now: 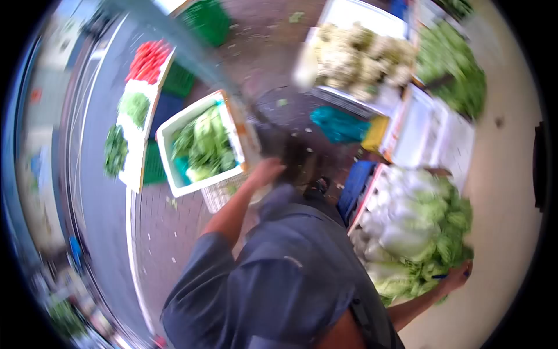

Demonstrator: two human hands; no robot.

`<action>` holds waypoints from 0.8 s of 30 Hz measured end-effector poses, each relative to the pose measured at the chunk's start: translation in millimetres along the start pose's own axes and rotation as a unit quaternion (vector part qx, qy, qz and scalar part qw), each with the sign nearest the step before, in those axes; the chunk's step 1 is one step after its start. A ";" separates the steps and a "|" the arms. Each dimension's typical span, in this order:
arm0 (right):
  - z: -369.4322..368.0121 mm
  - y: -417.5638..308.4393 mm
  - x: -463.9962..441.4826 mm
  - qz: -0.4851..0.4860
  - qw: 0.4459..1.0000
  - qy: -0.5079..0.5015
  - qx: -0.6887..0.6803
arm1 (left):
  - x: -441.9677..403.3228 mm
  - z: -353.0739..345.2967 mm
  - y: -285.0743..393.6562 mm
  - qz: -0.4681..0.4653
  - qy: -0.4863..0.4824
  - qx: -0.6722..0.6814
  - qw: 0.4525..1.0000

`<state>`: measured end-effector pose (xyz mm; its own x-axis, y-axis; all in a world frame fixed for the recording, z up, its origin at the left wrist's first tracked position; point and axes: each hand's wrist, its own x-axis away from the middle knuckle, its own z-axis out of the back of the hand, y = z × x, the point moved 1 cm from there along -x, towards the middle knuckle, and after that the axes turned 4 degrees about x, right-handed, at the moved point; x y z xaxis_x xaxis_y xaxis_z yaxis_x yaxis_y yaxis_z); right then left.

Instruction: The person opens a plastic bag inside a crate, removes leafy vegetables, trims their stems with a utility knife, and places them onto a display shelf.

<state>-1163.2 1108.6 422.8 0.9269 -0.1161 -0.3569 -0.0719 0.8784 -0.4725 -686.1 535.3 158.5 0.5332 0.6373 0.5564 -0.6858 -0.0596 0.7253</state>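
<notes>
Blurred by motion, my left hand (268, 171) is beside the right edge of a white foam box (201, 186) that holds leafy greens (206, 139); its fingers are too smeared to read. At the lower right, my right hand (458, 277) is closed at the edge of a pile of leafy cabbages (447, 244). Small dark blue bits show by its fingers, but what it grips is too small to make out. White-wrapped vegetables (392, 203) lie to the left of the leafy ones.
Cauliflowers (360, 58) fill a tray at the top. A teal bag (337, 123) lies by a yellow box (375, 134). Blue crates (356, 189) stand right of my body. At the left, red vegetables (148, 61) and greens (133, 107) sit on a white stand. A pole (180, 46) crosses above.
</notes>
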 end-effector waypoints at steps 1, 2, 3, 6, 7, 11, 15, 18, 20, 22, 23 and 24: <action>-7.0 -76.3 14.4 -0.104 0.993 -0.060 -0.021 | 9.1 9.1 -6.0 0.003 0.014 0.032 0.999; -27.9 -103.2 14.9 -0.067 0.993 -0.087 -0.046 | 21.9 20.8 -8.8 0.035 0.037 0.109 0.993; -46.5 -128.9 15.4 -0.032 0.991 -0.110 -0.071 | 33.4 32.3 -8.5 0.060 0.057 0.187 0.979; -130.4 -174.0 35.8 0.070 0.959 -0.259 -0.089 | 42.6 58.9 -75.5 0.092 0.174 0.287 0.937; -154.2 -185.9 41.6 0.114 0.942 -0.308 -0.075 | 45.6 62.4 -101.4 0.100 0.221 0.298 0.923; -216.1 -267.1 148.9 0.076 0.869 -0.478 -0.103 | 87.7 109.7 -145.3 0.131 0.473 0.484 0.724; -230.2 -301.2 232.1 0.131 0.792 -0.592 -0.070 | 91.7 149.2 -236.0 0.232 0.625 0.270 0.695; -228.4 -306.3 271.3 0.154 0.772 -0.616 -0.033 | 69.2 189.0 -221.8 0.169 0.614 0.225 0.738; -223.4 -313.9 290.5 0.128 0.760 -0.637 -0.008 | 44.4 207.3 -182.0 0.104 0.568 0.201 0.791; -221.3 -316.3 298.3 0.105 0.748 -0.654 0.050 | 3.3 222.1 -160.8 0.096 0.518 0.141 0.838; -221.4 -315.8 302.1 0.101 0.743 -0.659 0.059 | -16.5 231.8 -153.2 0.095 0.501 0.084 0.856; -220.1 -316.2 305.1 0.096 0.744 -0.659 0.053 | -34.7 242.2 -143.3 0.092 0.482 0.026 0.871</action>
<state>-938.7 693.4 286.0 0.4656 0.5098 0.7234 -0.2848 0.8603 -0.4229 -486.4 335.7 133.4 -0.2639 0.9610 0.0832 -0.6794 -0.2464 0.6911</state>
